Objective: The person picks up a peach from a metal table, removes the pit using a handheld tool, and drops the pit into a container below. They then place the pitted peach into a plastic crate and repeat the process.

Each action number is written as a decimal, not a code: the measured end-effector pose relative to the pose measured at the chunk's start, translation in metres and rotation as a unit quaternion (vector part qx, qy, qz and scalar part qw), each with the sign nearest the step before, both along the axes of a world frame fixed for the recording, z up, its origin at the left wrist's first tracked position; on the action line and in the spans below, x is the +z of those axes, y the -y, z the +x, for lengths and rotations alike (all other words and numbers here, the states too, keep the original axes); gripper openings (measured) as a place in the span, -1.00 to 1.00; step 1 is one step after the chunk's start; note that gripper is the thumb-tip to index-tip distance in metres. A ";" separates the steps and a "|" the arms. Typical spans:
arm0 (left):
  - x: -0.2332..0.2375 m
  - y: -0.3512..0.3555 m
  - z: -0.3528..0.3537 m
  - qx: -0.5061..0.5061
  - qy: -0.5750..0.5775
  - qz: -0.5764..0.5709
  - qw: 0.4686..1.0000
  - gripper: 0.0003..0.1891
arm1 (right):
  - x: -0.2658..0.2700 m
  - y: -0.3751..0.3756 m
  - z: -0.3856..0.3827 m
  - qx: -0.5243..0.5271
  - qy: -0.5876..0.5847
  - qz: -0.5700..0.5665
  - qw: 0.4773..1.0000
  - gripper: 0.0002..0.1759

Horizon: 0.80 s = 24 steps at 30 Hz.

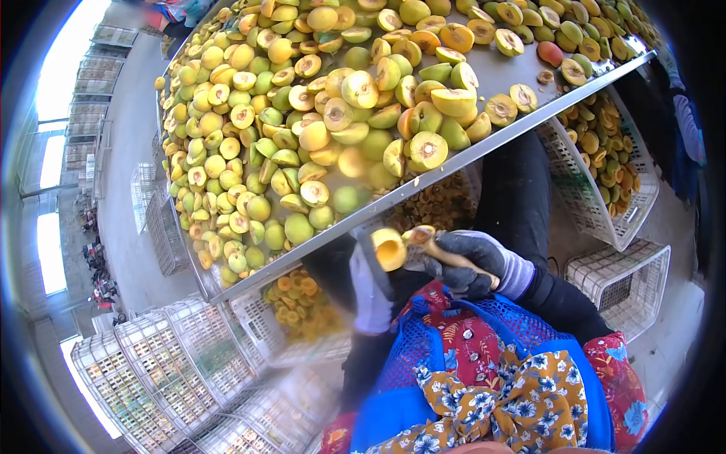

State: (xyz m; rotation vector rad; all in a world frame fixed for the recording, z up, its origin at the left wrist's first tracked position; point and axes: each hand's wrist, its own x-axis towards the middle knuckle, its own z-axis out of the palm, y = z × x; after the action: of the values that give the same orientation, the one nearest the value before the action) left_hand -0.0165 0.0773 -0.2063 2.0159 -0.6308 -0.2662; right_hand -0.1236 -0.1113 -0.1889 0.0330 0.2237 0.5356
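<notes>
The left hand (372, 291), in a pale glove, holds up a peach half (389, 248) just below the edge of the worktop (454, 165). Its fingers are wrapped around the fruit, with the yellow cut side facing the other hand. The right hand (469, 263) wears a dark glove. Its fingers are shut tight on the wooden handle of a small scoop (448, 256). The tip of the scoop is right at the fruit.

I think this is the step where the stone gets dug out of the peach half. The next move needs a small, careful turn of the scoop so the stone comes out and the soft flesh stays whole. The left hand has to hold the fruit firm but not squash it.

The worktop is a big grey metal sheet with a raised rim. A huge pile of cut peaches (318, 113) lies on it, yellow and green, many with the cut side up. One red peach (550, 53) sits near the far edge.

Under the worktop is a white plastic crate (257, 310) with fruit halves in it. A second crate (582, 197) at the right holds more orange ones, and a third crate (628, 280) stands beside it. More white crates (166, 363) are stacked at the lower left. The floor (128, 129) is grey, and bright windows (49, 250) shine along the left wall.
</notes>
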 end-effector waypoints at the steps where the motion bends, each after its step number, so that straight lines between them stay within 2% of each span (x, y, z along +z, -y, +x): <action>1: 0.018 -0.012 0.007 0.186 -0.321 -0.046 0.927 -0.59 | -0.008 0.002 0.001 -0.026 -0.012 0.070 0.997 -0.54; 2: 0.014 -0.036 0.017 0.173 -0.168 0.047 0.969 -0.58 | -0.008 0.011 -0.003 -0.047 -0.076 0.005 0.996 -0.48; 3: 0.010 -0.061 0.027 0.185 -0.005 0.153 0.971 -0.56 | -0.016 0.016 -0.003 -0.027 -0.090 0.003 0.996 -0.49; 4: 0.020 -0.080 0.037 0.170 0.127 0.336 0.918 -0.56 | -0.028 0.021 -0.004 -0.010 -0.104 0.000 0.995 -0.48; 5: 0.024 -0.086 0.040 0.227 0.206 0.443 0.843 -0.58 | -0.037 0.021 -0.007 -0.012 -0.083 0.018 0.996 -0.51; 8: 0.040 -0.084 0.081 0.225 0.205 0.476 0.825 -0.42 | -0.029 0.014 -0.004 -0.033 -0.089 -0.014 0.995 -0.51; 10: 0.032 -0.054 0.114 0.180 0.163 0.398 0.884 -0.44 | -0.030 0.010 -0.001 -0.012 -0.090 -0.034 0.995 -0.55; 12: 0.022 -0.013 0.130 0.138 0.153 0.413 0.887 -0.49 | -0.026 0.009 0.000 0.025 -0.103 -0.095 0.990 -0.59; 13: 0.014 0.003 0.132 0.139 0.160 0.418 0.883 -0.51 | -0.014 0.010 0.001 0.010 -0.098 -0.088 0.991 -0.65; 14: 0.003 0.011 0.133 0.138 0.168 0.424 0.879 -0.52 | -0.014 0.009 -0.001 0.013 -0.091 -0.138 0.986 -0.65; 15: -0.006 0.011 0.134 0.133 0.224 0.379 0.888 -0.53 | -0.014 0.009 -0.003 0.016 -0.084 -0.190 0.978 -0.64; 18: -0.019 -0.003 0.137 0.119 0.223 0.358 0.899 -0.55 | -0.007 0.003 -0.004 0.010 -0.065 -0.343 0.937 -0.60; 20: -0.022 -0.013 0.141 0.111 0.105 0.272 0.950 -0.54 | -0.008 -0.005 0.001 0.003 -0.005 -0.466 0.885 -0.61; 22: -0.018 -0.017 0.133 0.121 0.018 0.184 0.975 -0.53 | 0.004 -0.008 0.009 0.022 0.000 -0.482 0.876 -0.66; 24: -0.023 -0.011 0.131 0.129 0.032 0.153 0.979 -0.51 | 0.008 -0.010 0.016 0.015 0.033 -0.534 0.845 -0.67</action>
State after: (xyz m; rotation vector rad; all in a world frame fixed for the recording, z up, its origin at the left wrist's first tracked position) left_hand 0.1143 0.0885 -0.2292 2.3848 -0.3773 -0.1486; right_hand -0.1076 -0.1008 -0.1813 -1.0834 0.4326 0.3824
